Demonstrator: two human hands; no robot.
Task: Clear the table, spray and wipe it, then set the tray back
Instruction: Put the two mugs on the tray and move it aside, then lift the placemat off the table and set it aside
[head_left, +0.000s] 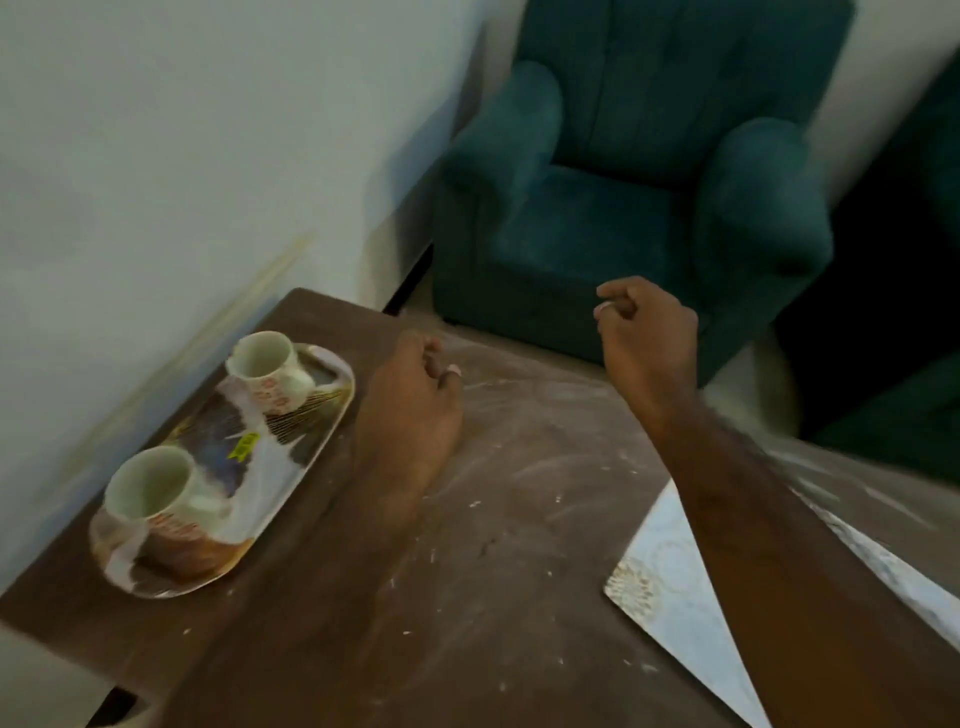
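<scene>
Brown wood, smeared with pale dust and crumbs, forms the table (467, 545), where the patterned tray (298, 457) sits at the left edge beside the wall (156, 156), carrying one cup (265, 371) at its far end and another cup (150, 493) at its near end. Just right of the tray, the left hand (415, 400) hovers low over the dusty top, fingers loosely curled with nothing in them. The right hand (644, 327) hangs past the table's far edge before a teal armchair (623, 208), likewise loosely curled and empty, its forearm crossing a pale patterned mat (670, 566).

A teal armchair (639, 208), a dusty brown bench (467, 571), cream cups (150, 493) with red print, and a marbled white-navy-gold tray (311, 447).
</scene>
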